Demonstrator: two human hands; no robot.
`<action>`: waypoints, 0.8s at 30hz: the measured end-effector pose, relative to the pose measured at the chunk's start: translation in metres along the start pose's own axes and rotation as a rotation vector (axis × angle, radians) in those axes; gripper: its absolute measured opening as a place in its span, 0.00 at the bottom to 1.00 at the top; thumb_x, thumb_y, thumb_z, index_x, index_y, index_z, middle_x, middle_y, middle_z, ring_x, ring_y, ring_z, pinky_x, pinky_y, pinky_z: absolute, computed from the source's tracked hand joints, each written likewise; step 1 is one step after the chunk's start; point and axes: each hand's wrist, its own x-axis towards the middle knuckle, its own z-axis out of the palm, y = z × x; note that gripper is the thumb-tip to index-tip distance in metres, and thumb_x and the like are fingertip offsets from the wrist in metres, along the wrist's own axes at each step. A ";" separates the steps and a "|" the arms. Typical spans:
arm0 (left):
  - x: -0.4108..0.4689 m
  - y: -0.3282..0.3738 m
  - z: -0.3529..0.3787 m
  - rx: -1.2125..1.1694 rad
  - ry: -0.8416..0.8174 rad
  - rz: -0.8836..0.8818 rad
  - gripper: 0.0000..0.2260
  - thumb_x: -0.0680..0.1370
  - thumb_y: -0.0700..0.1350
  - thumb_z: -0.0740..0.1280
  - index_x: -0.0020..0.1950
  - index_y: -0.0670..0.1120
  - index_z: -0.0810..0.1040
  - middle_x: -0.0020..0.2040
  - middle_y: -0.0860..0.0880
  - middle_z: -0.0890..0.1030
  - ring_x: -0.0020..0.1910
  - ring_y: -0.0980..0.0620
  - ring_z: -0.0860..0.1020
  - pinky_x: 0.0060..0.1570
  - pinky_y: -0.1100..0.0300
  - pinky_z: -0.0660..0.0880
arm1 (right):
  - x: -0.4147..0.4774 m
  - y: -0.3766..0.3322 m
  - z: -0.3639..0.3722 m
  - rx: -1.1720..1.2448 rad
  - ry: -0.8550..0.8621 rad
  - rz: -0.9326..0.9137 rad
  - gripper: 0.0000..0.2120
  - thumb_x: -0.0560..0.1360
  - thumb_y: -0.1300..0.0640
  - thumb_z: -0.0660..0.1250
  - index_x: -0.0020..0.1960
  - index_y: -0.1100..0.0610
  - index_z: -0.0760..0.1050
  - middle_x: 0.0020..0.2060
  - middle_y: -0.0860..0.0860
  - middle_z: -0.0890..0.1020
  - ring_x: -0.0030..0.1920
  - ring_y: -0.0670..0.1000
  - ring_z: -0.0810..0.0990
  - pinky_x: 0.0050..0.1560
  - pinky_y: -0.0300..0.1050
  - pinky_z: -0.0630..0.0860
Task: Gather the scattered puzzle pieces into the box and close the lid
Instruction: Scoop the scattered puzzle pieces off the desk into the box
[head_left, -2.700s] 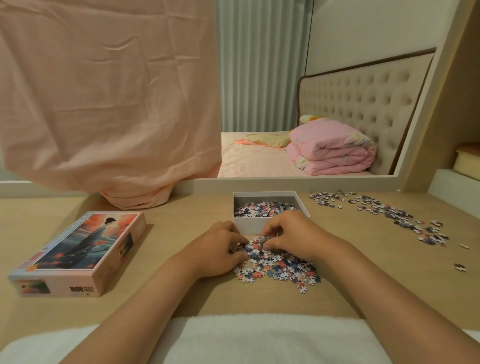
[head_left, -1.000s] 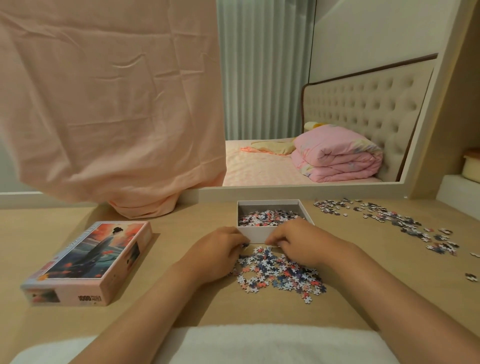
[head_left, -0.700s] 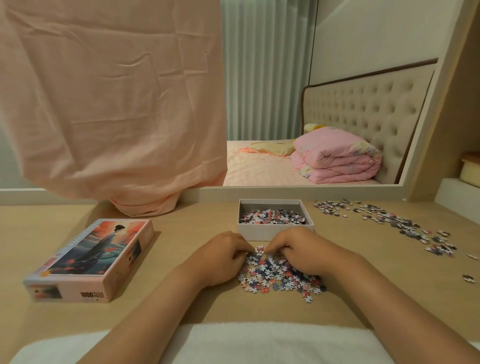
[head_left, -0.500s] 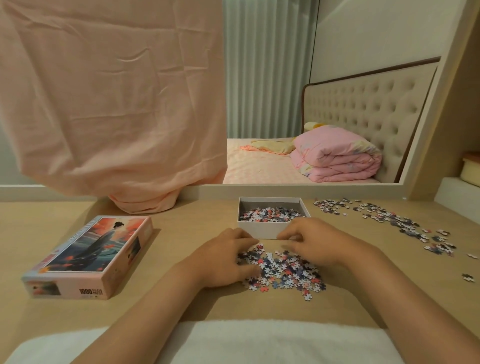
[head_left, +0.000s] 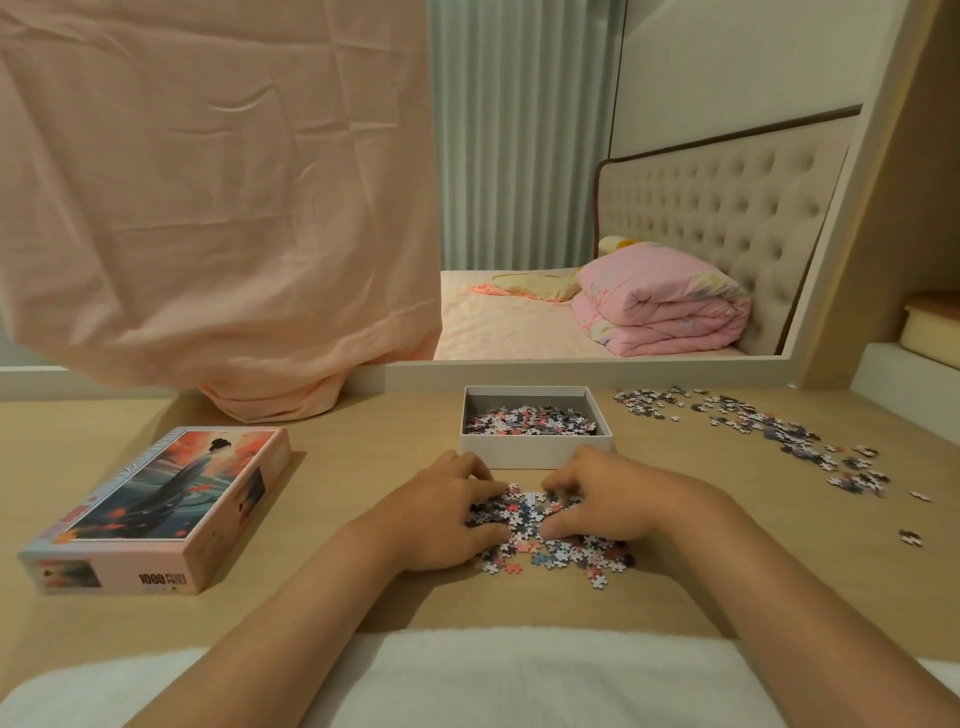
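Observation:
A white open box (head_left: 535, 453) with several puzzle pieces inside stands at the middle of the wooden desk. Just in front of it lies a pile of puzzle pieces (head_left: 550, 540). My left hand (head_left: 447, 509) and my right hand (head_left: 602, 499) sit on either side of the pile's far part, fingers curled inward around a clump of pieces between them. The picture lid (head_left: 161, 506) lies flat at the left. A second scatter of pieces (head_left: 769, 431) stretches along the right of the desk.
A peach cloth (head_left: 218, 208) hangs over the mirror's left half and bunches on the desk behind the lid. The mirror frame (head_left: 571, 371) runs along the back. A shelf step (head_left: 904, 369) rises at the right. A white towel (head_left: 519, 675) covers the near edge.
Both hands have drawn closer together over the pile, scooping its far pieces into a tighter clump. The box and the lid have not moved.

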 end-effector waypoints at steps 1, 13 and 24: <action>0.000 0.002 0.000 -0.015 0.010 0.004 0.26 0.78 0.62 0.62 0.73 0.54 0.69 0.64 0.55 0.69 0.64 0.56 0.64 0.65 0.56 0.66 | 0.001 -0.002 0.003 -0.007 0.010 -0.001 0.26 0.73 0.39 0.70 0.64 0.54 0.76 0.52 0.48 0.73 0.51 0.49 0.75 0.44 0.41 0.71; 0.008 0.009 0.000 -0.231 0.192 -0.031 0.07 0.75 0.50 0.72 0.50 0.51 0.84 0.45 0.55 0.78 0.41 0.59 0.75 0.43 0.64 0.72 | 0.012 -0.014 0.015 0.141 0.230 -0.055 0.07 0.75 0.54 0.73 0.53 0.49 0.84 0.45 0.45 0.82 0.43 0.44 0.78 0.41 0.35 0.72; 0.044 0.001 -0.019 -0.568 0.272 -0.087 0.01 0.73 0.43 0.74 0.43 0.47 0.83 0.38 0.52 0.83 0.35 0.59 0.78 0.40 0.63 0.74 | 0.020 -0.004 -0.019 0.568 0.415 0.016 0.05 0.72 0.64 0.74 0.44 0.55 0.85 0.31 0.49 0.84 0.27 0.48 0.81 0.29 0.35 0.74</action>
